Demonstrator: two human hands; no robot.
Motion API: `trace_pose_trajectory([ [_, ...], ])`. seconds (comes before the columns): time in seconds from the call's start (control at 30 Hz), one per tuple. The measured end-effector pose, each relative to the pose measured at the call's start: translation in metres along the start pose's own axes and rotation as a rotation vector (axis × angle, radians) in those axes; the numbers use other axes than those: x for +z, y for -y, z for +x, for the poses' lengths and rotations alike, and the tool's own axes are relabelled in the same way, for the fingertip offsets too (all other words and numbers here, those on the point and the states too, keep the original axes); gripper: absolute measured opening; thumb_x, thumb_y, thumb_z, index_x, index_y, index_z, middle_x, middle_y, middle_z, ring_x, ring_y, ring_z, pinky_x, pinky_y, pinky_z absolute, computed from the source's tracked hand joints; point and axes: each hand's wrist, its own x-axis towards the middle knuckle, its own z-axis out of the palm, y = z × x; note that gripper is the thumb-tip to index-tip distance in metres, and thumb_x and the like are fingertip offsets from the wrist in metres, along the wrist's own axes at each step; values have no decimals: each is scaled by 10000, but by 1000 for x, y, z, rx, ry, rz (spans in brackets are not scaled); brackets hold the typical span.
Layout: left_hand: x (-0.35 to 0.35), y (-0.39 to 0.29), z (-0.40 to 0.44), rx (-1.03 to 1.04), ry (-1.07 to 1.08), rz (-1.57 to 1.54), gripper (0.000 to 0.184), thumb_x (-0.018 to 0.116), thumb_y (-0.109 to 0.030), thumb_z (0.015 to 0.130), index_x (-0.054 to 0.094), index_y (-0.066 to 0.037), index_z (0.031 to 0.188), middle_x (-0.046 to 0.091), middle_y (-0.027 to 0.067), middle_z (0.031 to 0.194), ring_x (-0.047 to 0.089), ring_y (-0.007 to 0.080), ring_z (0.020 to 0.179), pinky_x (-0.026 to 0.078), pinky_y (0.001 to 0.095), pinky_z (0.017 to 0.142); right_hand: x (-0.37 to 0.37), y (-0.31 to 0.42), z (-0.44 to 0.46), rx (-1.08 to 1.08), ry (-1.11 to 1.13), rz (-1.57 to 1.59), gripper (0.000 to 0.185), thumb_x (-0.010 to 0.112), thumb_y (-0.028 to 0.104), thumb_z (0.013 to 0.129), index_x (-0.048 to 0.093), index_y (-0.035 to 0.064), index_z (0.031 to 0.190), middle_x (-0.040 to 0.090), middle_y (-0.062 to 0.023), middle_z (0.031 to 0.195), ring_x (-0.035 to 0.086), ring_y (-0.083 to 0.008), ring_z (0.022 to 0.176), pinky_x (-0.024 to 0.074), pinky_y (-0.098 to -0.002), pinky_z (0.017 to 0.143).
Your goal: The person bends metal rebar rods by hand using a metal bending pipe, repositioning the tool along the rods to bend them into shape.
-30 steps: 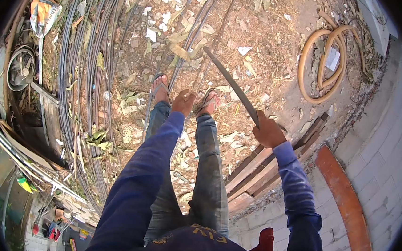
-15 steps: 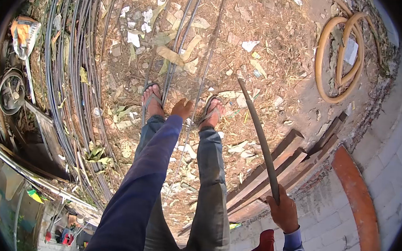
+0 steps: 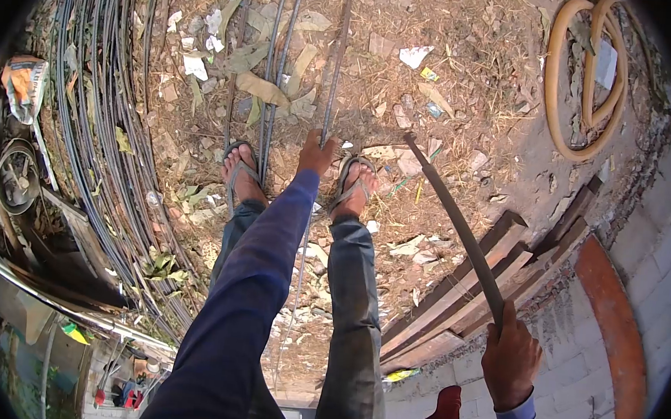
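Note:
My left hand (image 3: 318, 153) reaches down between my sandalled feet, its fingers closed around a thin steel rod (image 3: 338, 68) that lies lengthwise on the ground. The rod runs on below the hand, between my legs. Out to the right, my right hand (image 3: 511, 361) is wrapped round the lower end of a long dark bar (image 3: 464, 231). This bar slants up and left, with a narrower tip, and hangs above the ground. Two more steel rods (image 3: 274, 71) lie just left of the held one, passing by my left foot (image 3: 242, 171).
A thick bundle of rods (image 3: 105, 128) curves along the left, beside a round pan (image 3: 18, 177) and a torn sack (image 3: 26, 87). Wooden beams (image 3: 455, 290) lie at right, near a block wall (image 3: 576, 362). A coiled yellow hose (image 3: 556, 85) rests at upper right. Leaves and scraps litter the ground.
My left hand has moved slightly up and right and closed on the steel rod. My right hand has shifted right and slightly down with the dark bar.

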Motion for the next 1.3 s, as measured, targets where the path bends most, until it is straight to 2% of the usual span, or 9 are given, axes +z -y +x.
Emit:
trace_pose_trajectory([
  [0.17,-4,22,12,34,-110,-19,379,609,-435,952,607,-83,1092,687,225,868,658,457,869,498,506,776,-12,5,2,16,38,-16,454,656,187,916,482,114,1329,666,-146,861,693,-365,726,530,-481,625],
  [0.3,-16,29,9,229,-395,90,381,533,-426,1000,658,-71,1061,673,242,889,630,479,873,492,517,767,-21,2,6,9,21,-50,458,655,192,917,486,112,1336,663,-138,866,689,-362,718,526,-483,631],
  [0.57,-68,41,28,138,-271,61,332,469,-373,1030,582,-61,1028,654,247,841,631,464,832,469,534,717,-40,3,16,37,30,-85,467,648,181,923,510,109,1364,660,-132,905,683,-346,754,511,-469,691],
  [0.8,-33,19,26,187,-541,65,429,495,-417,1025,562,-19,878,597,248,727,595,450,700,444,509,637,-44,7,18,58,56,-128,491,640,171,926,486,111,1389,651,-136,907,685,-346,745,507,-474,681],
  [0.93,-36,22,21,156,-315,-112,475,488,-460,1030,607,-18,902,583,215,672,558,426,653,431,480,628,-49,15,20,109,129,-92,506,632,165,930,477,101,1408,648,-143,933,664,-351,769,486,-480,709],
  [1.03,-26,24,16,147,-182,-244,488,467,-475,1032,629,-24,942,624,229,734,624,423,740,457,482,691,-50,22,19,166,162,-58,524,621,152,935,470,92,1433,638,-158,979,619,-367,832,441,-493,778],
  [1.17,-20,39,41,230,-141,332,428,479,-384,1017,611,-34,1224,606,290,1208,585,465,1115,486,488,924,-51,24,18,76,62,-144,503,628,166,934,477,96,1409,645,-145,940,654,-352,775,481,-477,721],
  [1.27,-52,3,10,193,-276,612,473,491,-339,999,540,-48,1369,513,302,1366,510,499,1221,458,489,1008,-60,25,19,39,35,-189,487,634,175,932,485,99,1390,654,-133,894,673,-336,729,504,-465,678],
  [1.3,-62,29,17,288,-158,366,475,517,-343,992,558,-55,1368,560,308,1320,542,468,1217,457,470,1017,-65,28,21,45,39,-186,484,634,175,932,487,99,1387,655,-130,888,672,-331,726,504,-463,678],
])
